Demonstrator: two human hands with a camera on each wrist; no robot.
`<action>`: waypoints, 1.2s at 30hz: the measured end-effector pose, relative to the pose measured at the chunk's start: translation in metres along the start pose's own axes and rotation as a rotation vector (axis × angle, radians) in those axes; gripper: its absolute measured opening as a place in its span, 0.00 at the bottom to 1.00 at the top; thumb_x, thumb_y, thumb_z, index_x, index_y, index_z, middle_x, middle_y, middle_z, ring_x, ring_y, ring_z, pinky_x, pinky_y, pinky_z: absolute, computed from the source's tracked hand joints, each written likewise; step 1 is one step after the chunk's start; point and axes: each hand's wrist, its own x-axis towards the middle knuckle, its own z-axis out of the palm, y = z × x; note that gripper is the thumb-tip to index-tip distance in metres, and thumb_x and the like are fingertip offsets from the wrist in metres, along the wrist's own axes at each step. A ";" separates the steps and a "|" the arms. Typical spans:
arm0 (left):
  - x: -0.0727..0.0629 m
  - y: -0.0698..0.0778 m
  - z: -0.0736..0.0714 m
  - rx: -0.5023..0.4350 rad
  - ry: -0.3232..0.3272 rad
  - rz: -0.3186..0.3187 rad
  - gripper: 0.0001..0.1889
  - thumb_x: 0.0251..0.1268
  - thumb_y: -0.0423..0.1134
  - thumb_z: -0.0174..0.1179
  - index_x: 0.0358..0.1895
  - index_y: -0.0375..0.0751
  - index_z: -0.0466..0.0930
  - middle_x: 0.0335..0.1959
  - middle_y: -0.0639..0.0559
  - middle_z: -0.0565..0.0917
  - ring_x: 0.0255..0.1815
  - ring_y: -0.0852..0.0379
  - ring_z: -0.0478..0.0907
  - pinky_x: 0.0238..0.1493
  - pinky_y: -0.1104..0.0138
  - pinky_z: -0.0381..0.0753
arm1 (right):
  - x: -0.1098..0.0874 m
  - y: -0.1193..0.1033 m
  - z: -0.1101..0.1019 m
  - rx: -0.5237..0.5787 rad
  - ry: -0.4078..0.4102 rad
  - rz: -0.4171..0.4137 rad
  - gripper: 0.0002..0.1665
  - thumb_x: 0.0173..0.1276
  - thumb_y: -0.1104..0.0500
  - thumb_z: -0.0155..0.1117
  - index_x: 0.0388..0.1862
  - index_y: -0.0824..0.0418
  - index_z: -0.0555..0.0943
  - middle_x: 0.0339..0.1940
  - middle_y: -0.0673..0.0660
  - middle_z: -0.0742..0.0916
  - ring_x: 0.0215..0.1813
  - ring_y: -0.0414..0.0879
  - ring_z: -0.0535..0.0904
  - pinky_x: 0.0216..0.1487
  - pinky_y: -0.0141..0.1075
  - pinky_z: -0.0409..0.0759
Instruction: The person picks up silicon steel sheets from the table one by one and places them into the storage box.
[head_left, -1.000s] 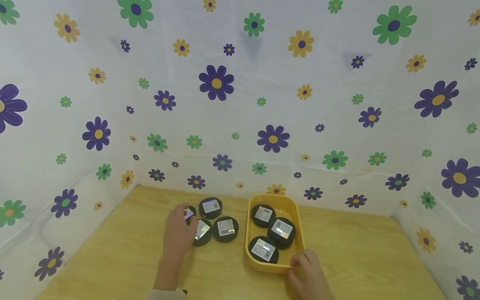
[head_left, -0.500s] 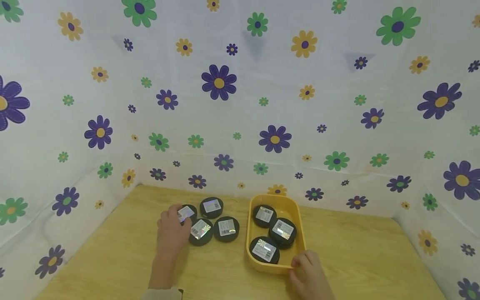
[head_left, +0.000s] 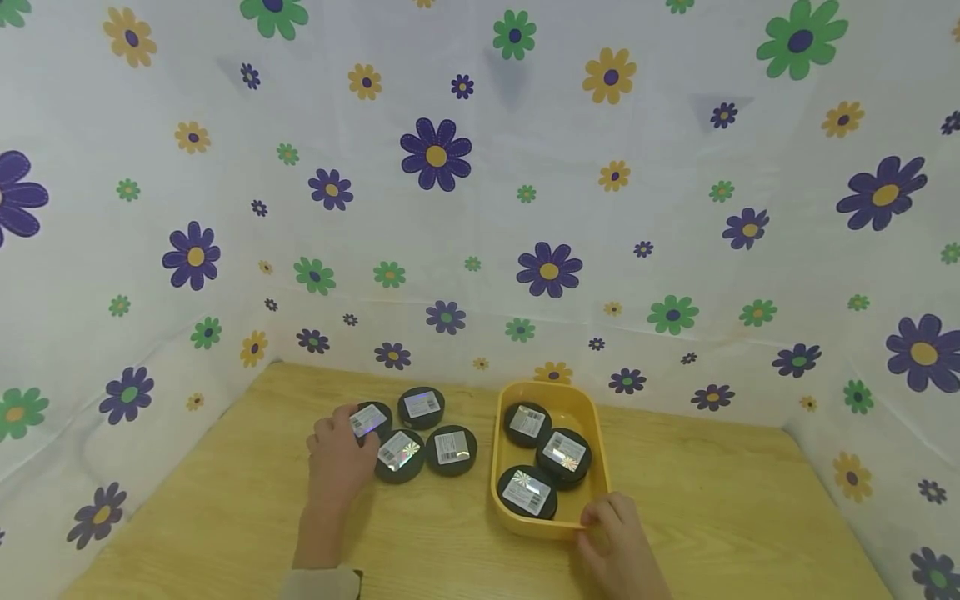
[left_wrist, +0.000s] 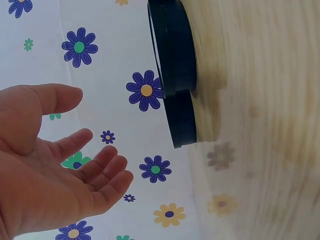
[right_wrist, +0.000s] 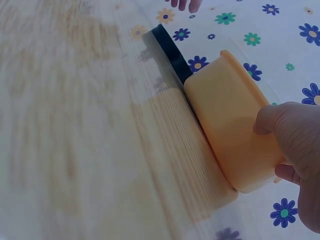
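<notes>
On the wooden table at left lie several flat, round black containers with white labels. My left hand (head_left: 337, 460) is over the near left side of the leftmost container (head_left: 371, 422), thumb toward the front container (head_left: 400, 458). In the left wrist view that hand (left_wrist: 65, 170) has relaxed, slightly bent fingers, and a gap separates it from the black containers (left_wrist: 174, 50). My right hand (head_left: 621, 542) pinches the front right corner of a yellow tray (head_left: 525, 527). Thumb and fingers grip its rim in the right wrist view. Labelled black containers (head_left: 527, 492) lie inside the tray.
The wooden table (head_left: 720, 508) runs back to a white sheet (head_left: 660, 208) printed with flowers, which encloses it behind and at both sides. A container (head_left: 452, 451) lies a short gap left of the tray.
My left hand has drawn back left from the containers, so the leftmost and front ones show more. The right hand keeps its grip on the tray. The head view has shifted slightly.
</notes>
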 end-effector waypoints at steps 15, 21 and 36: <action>0.000 -0.007 0.006 0.066 -0.186 -0.077 0.43 0.69 0.47 0.55 0.75 0.29 0.42 0.67 0.16 0.52 0.66 0.17 0.51 0.64 0.29 0.54 | 0.000 0.003 0.000 0.032 0.037 -0.076 0.24 0.34 0.73 0.75 0.29 0.56 0.75 0.34 0.46 0.75 0.41 0.40 0.69 0.46 0.28 0.67; 0.001 -0.013 0.012 0.093 -0.201 -0.031 0.44 0.68 0.49 0.57 0.74 0.27 0.43 0.63 0.15 0.57 0.63 0.15 0.57 0.60 0.29 0.59 | -0.001 0.003 0.000 0.040 0.041 -0.079 0.24 0.34 0.73 0.76 0.29 0.56 0.75 0.35 0.46 0.75 0.41 0.40 0.69 0.46 0.28 0.66; 0.000 -0.009 0.016 0.089 -0.249 -0.014 0.44 0.67 0.48 0.59 0.74 0.27 0.43 0.64 0.12 0.56 0.63 0.15 0.59 0.59 0.30 0.63 | 0.001 0.004 0.000 0.043 0.035 -0.087 0.25 0.33 0.74 0.76 0.29 0.56 0.75 0.35 0.46 0.75 0.41 0.40 0.69 0.46 0.27 0.66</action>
